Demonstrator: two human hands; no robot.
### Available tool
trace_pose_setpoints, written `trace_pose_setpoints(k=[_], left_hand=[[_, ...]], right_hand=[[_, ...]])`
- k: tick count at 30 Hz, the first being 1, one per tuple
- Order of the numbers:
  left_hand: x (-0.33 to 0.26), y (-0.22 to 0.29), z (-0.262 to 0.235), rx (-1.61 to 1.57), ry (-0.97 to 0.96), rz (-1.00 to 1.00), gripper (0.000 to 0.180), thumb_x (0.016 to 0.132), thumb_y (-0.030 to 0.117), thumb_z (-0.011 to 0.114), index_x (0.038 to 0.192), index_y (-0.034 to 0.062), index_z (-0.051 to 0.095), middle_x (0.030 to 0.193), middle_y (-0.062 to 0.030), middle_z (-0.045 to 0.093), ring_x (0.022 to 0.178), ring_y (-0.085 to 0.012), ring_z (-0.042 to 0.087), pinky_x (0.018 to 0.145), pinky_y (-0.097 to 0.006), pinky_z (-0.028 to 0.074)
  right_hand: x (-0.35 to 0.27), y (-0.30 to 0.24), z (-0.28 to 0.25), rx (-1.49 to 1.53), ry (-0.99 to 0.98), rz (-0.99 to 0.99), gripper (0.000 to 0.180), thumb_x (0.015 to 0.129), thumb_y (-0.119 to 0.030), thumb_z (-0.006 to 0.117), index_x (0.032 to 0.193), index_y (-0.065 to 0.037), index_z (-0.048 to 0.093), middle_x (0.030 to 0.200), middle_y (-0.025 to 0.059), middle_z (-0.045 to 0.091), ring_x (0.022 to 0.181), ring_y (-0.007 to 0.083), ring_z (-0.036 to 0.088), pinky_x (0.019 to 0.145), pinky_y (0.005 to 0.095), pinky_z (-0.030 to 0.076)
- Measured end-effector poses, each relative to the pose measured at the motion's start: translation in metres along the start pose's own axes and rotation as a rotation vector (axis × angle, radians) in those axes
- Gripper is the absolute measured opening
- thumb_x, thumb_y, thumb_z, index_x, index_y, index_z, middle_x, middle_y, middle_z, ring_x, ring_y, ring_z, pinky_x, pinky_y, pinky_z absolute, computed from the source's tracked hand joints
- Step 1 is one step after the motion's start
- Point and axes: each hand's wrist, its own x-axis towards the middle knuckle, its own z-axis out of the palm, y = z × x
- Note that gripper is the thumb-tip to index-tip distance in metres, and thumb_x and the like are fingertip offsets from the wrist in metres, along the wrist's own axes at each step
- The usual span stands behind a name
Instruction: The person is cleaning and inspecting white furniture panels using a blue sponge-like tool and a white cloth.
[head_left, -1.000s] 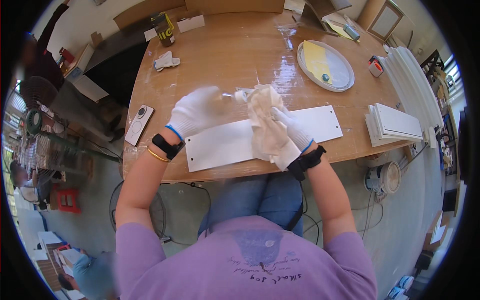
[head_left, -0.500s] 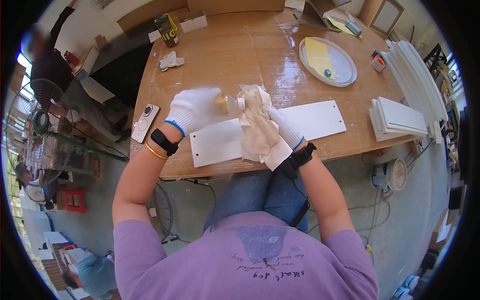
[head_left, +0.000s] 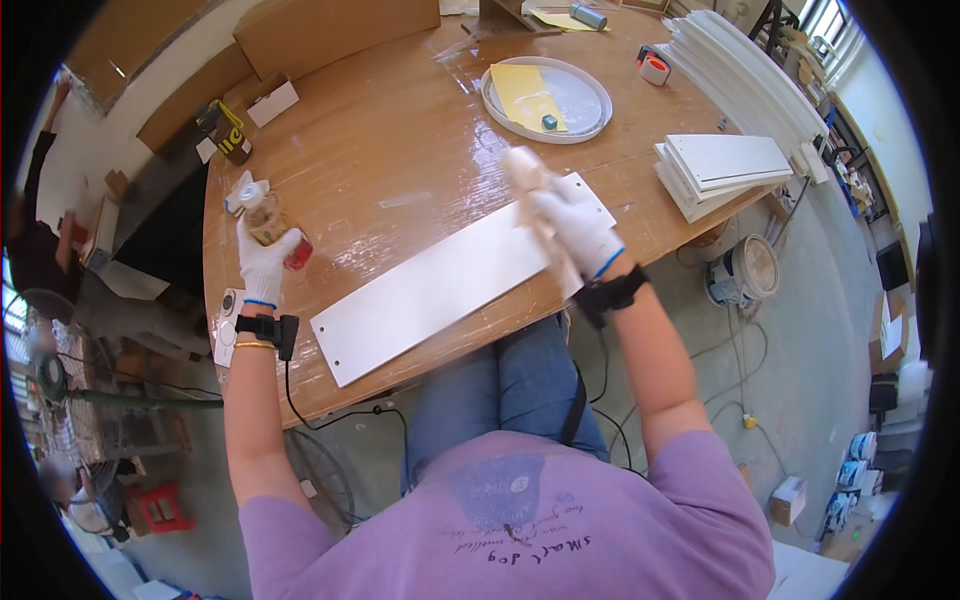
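Note:
A long white panel lies across the near edge of the wooden table. My left hand, in a white glove, grips a small bottle with a white cap and a red base, held out to the left over the table. My right hand, also gloved, clutches a crumpled pale cloth above the right end of the panel.
A round tray with a yellow sheet sits at the back. A stack of white panels rests at the right edge, with longer boards behind. A phone lies at the left edge. A bucket stands on the floor.
My hands were together over the panel with bottle and cloth. They have parted: the left carried the bottle out to the left, and the right moved right with the cloth.

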Motion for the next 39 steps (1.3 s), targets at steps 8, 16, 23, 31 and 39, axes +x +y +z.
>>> trace_pose_setpoints(k=[8, 16, 23, 31, 39], left_hand=[[-0.002, -0.053, -0.025, -0.044, 0.276, -0.12, 0.083, 0.069, 0.009, 0.083, 0.137, 0.0018, 0.036, 0.13, -0.0133, 0.051, 0.116, -0.0228, 0.052, 0.097, -0.035, 0.045], [-0.198, 0.002, -0.024, 0.894, -0.198, 0.059, 0.071, 0.071, 0.037, 0.074, 0.125, -0.0007, 0.049, 0.124, -0.025, 0.05, 0.124, -0.0421, 0.042, 0.109, -0.049, 0.03], [-0.232, 0.041, 0.003, 1.012, -0.304, 0.14, 0.073, 0.08, 0.053, 0.063, 0.13, 0.0019, 0.049, 0.128, -0.0287, 0.044, 0.124, -0.0454, 0.037, 0.109, -0.057, 0.019], [-0.215, 0.038, 0.008, 1.043, -0.242, 0.126, 0.067, 0.082, 0.05, 0.062, 0.125, 0.0005, 0.051, 0.119, -0.0269, 0.047, 0.115, -0.0413, 0.042, 0.106, -0.051, 0.025], [-0.217, 0.038, 0.007, 1.033, -0.227, 0.143, 0.07, 0.081, 0.052, 0.062, 0.125, -0.001, 0.051, 0.121, -0.0275, 0.047, 0.115, -0.0419, 0.042, 0.106, -0.052, 0.025]], right_hand=[[0.082, 0.074, -0.069, -1.321, 0.298, -0.184, 0.044, 0.087, -0.03, 0.058, 0.129, -0.016, 0.057, 0.124, 0.0102, 0.059, 0.107, 0.0341, 0.057, 0.094, 0.0461, 0.046], [0.068, 0.068, -0.076, -1.39, 0.064, -0.217, 0.043, 0.096, -0.027, 0.039, 0.136, -0.018, 0.051, 0.146, 0.009, 0.044, 0.134, 0.0272, 0.04, 0.11, 0.0413, 0.031], [0.073, 0.107, -0.013, -1.632, -0.035, -0.532, 0.042, 0.09, -0.018, 0.044, 0.129, -0.006, 0.049, 0.124, 0.0185, 0.054, 0.12, 0.0353, 0.048, 0.102, 0.0446, 0.038], [0.008, 0.046, 0.104, -1.413, -0.329, -0.383, 0.036, 0.089, -0.023, 0.047, 0.121, -0.008, 0.053, 0.116, 0.019, 0.058, 0.11, 0.0375, 0.053, 0.095, 0.0466, 0.042], [0.085, 0.099, -0.058, -1.466, 0.04, -0.538, 0.037, 0.092, -0.024, 0.046, 0.124, -0.006, 0.055, 0.121, 0.0197, 0.056, 0.113, 0.036, 0.054, 0.098, 0.0451, 0.042]])
